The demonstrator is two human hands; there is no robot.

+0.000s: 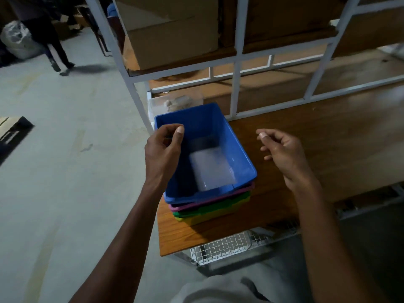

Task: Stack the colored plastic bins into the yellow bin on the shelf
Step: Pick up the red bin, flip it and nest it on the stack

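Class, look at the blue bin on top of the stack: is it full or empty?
Empty. The blue bin sits upright, nested on the stack, and its bare pale floor shows with nothing lying inside.

Background. Cardboard boxes (172, 38) are sitting on an upper board inside a white metal frame (237, 55). A clear bag (175, 103) is lying behind the wooden board (306, 141). A wire basket (220, 248) is showing below it. A person (47, 33) is walking near a white sack (18, 39) on the concrete floor (65, 171).

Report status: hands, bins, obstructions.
Left hand, right hand empty, fingers loosely curled. Blue bin tops pink, green, yellow stack. Nothing blocking.
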